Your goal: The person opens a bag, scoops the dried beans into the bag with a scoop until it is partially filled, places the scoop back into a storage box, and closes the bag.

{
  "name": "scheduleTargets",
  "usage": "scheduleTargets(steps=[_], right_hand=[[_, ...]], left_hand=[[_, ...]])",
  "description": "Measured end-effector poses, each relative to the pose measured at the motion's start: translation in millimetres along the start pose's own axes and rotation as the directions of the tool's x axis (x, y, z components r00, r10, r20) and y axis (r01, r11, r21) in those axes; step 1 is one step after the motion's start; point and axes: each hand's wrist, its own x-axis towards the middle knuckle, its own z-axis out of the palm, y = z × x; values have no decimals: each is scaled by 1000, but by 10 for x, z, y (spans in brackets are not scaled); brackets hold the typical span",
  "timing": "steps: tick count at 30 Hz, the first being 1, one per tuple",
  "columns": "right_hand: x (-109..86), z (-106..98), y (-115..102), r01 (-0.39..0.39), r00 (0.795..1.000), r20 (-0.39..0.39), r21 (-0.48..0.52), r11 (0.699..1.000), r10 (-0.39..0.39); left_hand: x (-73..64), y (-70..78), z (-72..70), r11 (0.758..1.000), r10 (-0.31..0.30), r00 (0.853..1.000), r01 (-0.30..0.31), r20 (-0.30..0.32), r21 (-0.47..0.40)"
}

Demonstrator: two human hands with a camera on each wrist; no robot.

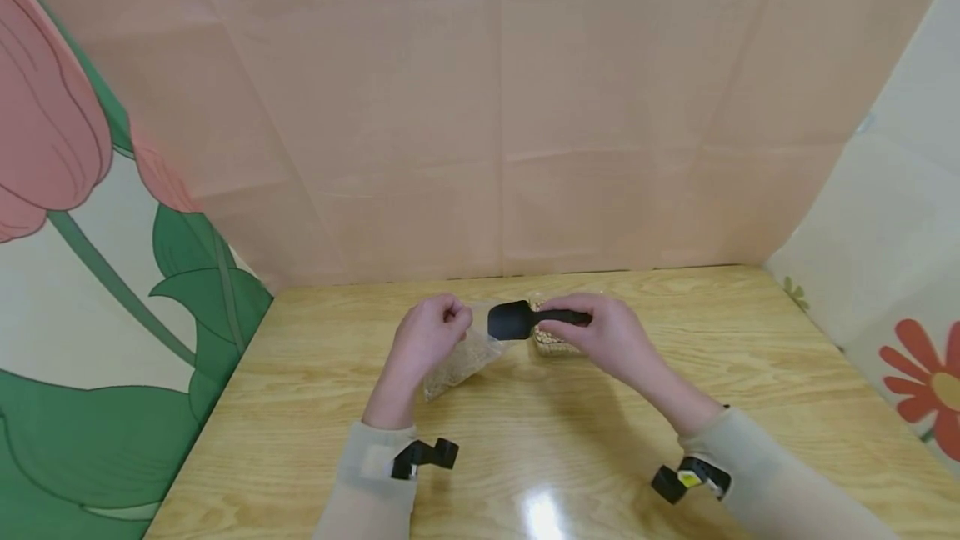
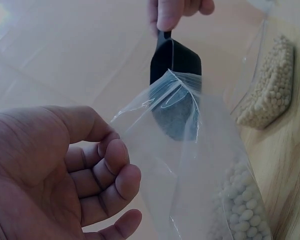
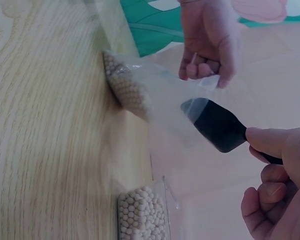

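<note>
My left hand (image 1: pixel 431 332) pinches the upper edge of a clear plastic bag (image 2: pixel 190 170) between thumb and index finger. Small pale balls (image 2: pixel 240 210) fill the bag's lower part, which slants down to the table. From the other side my right hand (image 1: pixel 603 336) grips the handle of a black scoop (image 3: pixel 220 127) with thumb and fingers. The scoop's front end is inside the bag's mouth and shows through the plastic in the left wrist view. Both hands are raised above the table.
A clear box (image 3: pixel 142 212) holding the same kind of pale balls stands on the wooden table (image 1: pixel 525 440), just beyond the scoop and below my right hand. Behind the table hangs a pink sheet (image 1: pixel 495 123). Walls with painted flowers flank both sides.
</note>
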Motion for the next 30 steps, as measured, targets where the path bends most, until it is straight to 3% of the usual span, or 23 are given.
scheduleTargets(steps=[8, 15, 30], right_hand=[[-55, -180, 112, -138, 990, 29, 121, 983, 136], [-119, -364, 247, -198, 980, 14, 156, 968, 198], [-197, -595, 570, -244, 968, -48, 56, 968, 247]], left_hand=[[3, 0, 6, 1000, -15, 1000, 15, -7, 5], [1, 0, 11, 1000, -11, 1000, 12, -9, 8], [-5, 11, 9, 1000, -24, 1000, 24, -4, -4]])
